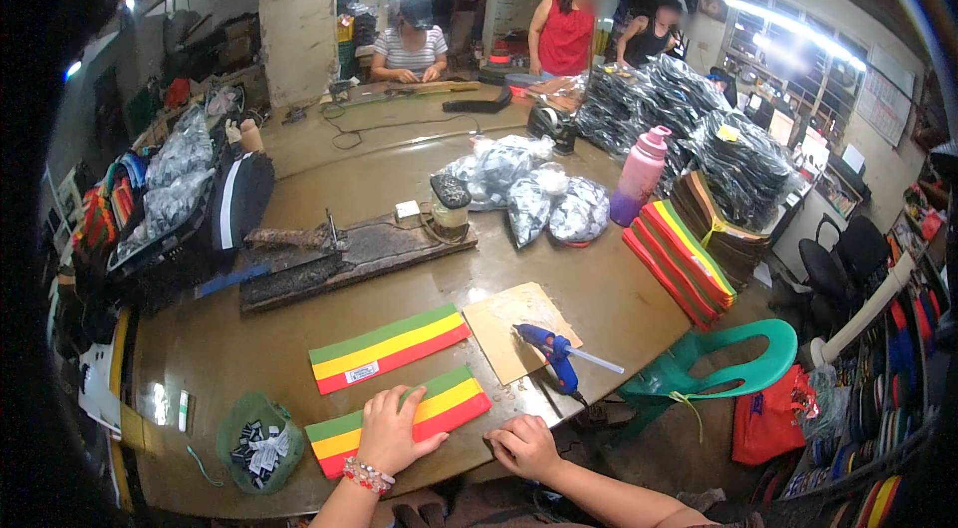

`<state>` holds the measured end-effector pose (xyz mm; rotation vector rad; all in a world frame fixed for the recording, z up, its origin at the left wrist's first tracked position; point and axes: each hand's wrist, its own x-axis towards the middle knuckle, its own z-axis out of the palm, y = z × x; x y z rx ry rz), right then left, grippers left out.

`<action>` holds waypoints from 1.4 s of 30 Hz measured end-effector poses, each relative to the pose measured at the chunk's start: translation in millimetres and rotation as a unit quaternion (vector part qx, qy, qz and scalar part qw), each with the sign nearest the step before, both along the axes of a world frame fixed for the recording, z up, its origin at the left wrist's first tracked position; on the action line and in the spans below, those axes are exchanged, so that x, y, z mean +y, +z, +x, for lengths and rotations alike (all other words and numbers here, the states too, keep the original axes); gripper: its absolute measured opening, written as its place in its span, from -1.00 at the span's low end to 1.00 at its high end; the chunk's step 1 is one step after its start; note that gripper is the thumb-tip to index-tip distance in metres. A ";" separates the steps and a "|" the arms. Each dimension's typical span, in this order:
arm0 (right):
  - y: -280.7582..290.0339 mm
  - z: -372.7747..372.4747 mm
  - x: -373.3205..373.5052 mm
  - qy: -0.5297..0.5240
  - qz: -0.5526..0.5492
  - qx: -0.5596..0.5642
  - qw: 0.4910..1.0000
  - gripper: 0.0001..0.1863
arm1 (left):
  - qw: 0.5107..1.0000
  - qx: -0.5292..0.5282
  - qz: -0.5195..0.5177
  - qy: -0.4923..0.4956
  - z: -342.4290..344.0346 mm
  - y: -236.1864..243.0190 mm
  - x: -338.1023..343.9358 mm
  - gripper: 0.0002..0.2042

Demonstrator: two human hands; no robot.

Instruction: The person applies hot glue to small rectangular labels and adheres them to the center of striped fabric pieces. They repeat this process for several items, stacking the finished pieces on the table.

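My left hand (390,434) lies on the near striped fabric piece (454,406), fingers spread and pressing down; the piece has green, yellow and red bands. Just beyond it lies a matching striped piece (389,346) with a small white label on its red band. My right hand (525,447) rests at the table's front edge, to the right of the near piece. Its fingers are curled, and whatever they may hold is hidden. Beyond that hand, a blue glue gun (551,353) with a clear glue stick sits partly on a square tan board (499,323).
A green bag of small labels (261,448) sits at the table's left front. Farther back are a dark wooden board (359,264), plastic bags (519,179), a pink-purple bottle (642,174) and stacked striped pieces (679,259). A green chair (718,368) stands right. Several people are across the table.
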<state>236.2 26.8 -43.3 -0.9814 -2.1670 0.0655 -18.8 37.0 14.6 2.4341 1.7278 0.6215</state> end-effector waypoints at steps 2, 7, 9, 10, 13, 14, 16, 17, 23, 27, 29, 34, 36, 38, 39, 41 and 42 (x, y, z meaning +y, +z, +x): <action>-1.0 0.4 -1.1 -0.006 0.003 0.003 1.000 -0.77 | 1.000 -0.001 0.003 -0.010 0.2 -1.1 0.4 -0.26; 25.1 -9.5 6.0 0.003 -0.112 0.025 0.993 -0.72 | 0.999 -0.018 0.044 -0.027 -3.2 -9.7 0.9 -0.26; 44.1 -17.5 20.8 0.050 -0.111 0.022 0.992 -0.63 | 1.000 0.000 0.018 -0.018 -7.1 -14.7 -1.1 -0.25; 54.0 -21.2 28.5 0.063 -0.072 0.010 0.995 -0.56 | 1.000 -0.009 0.021 -0.011 -9.7 -16.8 -1.9 -0.23; 72.3 -39.3 61.8 0.140 -0.045 -0.122 0.981 -0.24 | 0.998 -0.056 0.031 -0.021 -15.7 -20.9 -3.9 -0.21; 75.0 -44.2 69.8 0.155 -0.059 -0.114 0.979 -0.22 | 0.996 -0.076 0.036 -0.027 -17.3 -21.7 -4.3 -0.21; 74.9 -48.2 83.1 0.179 -0.091 -0.120 0.972 -0.18 | 0.997 -0.069 0.028 -0.026 -16.9 -21.1 -6.5 -0.20; 72.6 -47.9 87.2 0.199 -0.120 -0.097 0.968 -0.16 | 0.997 -0.069 0.029 -0.027 -15.3 -20.4 -7.7 -0.20; 52.5 -41.2 90.3 0.243 -0.140 -0.095 0.955 -0.07 | 0.997 -0.069 0.012 -0.026 -13.2 -21.4 -8.1 -0.22; 52.5 -44.1 89.3 0.235 -0.124 -0.106 0.958 -0.03 | 0.995 -0.085 0.031 -0.040 -13.3 -22.5 -9.0 -0.23; 53.9 -45.0 88.1 0.212 -0.135 -0.098 0.963 -0.04 | 0.997 -0.073 0.023 -0.026 -12.3 -21.9 -9.9 -0.24; 48.9 -41.3 89.8 0.212 -0.149 -0.105 0.960 -0.06 | 0.997 -0.058 0.040 -0.036 -10.9 -17.0 -4.1 -0.28; 42.5 -37.8 92.8 0.213 -0.155 -0.111 0.958 -0.02 | 0.999 -0.034 0.019 -0.030 -8.2 -15.0 -0.8 -0.28; 34.6 -35.0 93.9 0.213 -0.138 -0.095 0.963 -0.01 | 0.998 -0.041 0.035 -0.031 -4.5 -13.8 0.7 -0.30; 30.7 -34.5 93.7 0.216 -0.132 -0.075 0.964 0.00 | 0.999 -0.019 0.027 -0.022 -2.3 -13.9 0.1 -0.28; 23.7 -35.2 93.2 0.212 -0.121 -0.045 0.969 -0.01 | 0.999 -0.020 0.030 -0.023 -0.3 -14.7 -2.0 -0.27; 20.9 -35.1 92.8 0.213 -0.111 -0.025 0.970 -0.02 | 0.999 -0.027 0.029 -0.026 0.0 -15.3 -1.3 -0.26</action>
